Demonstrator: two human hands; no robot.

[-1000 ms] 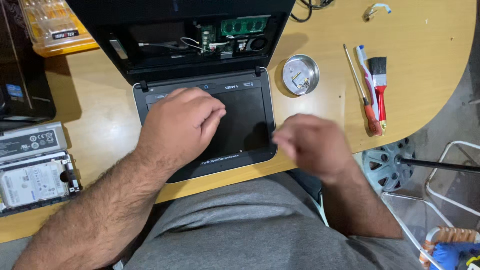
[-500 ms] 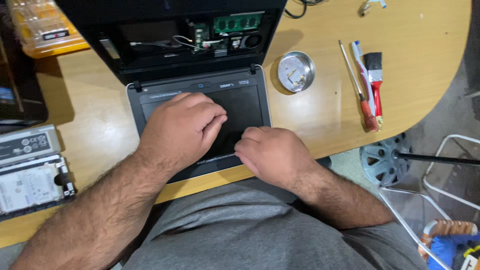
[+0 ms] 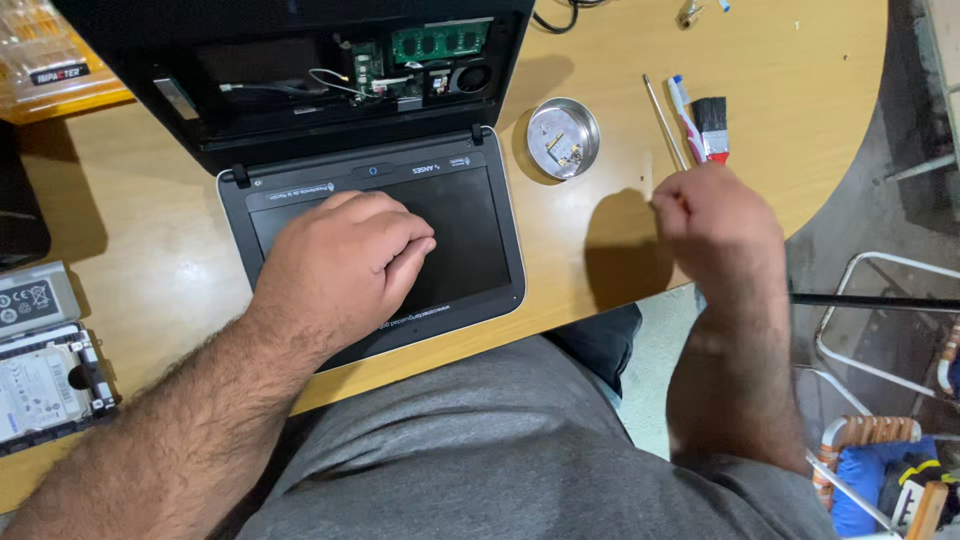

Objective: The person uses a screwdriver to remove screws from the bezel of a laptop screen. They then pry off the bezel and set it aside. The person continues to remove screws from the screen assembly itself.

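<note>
left hand (image 3: 345, 255) flat on one laptop (image 3: 480, 225) | right hand (image 3: 715, 225) curled, grip unclear; near one brush (image 3: 712, 125), one screwdriver (image 3: 662, 120) | one tin (image 3: 563, 138); tool handles hidden

- A bare silver hard drive (image 3: 40, 395) in a black frame lies at the left edge of the wooden table (image 3: 130, 250).
- A clear yellow plastic parts box (image 3: 55, 55) sits at the far left corner.
- A white metal chair frame (image 3: 880, 310) stands on the floor right of the table.
</note>
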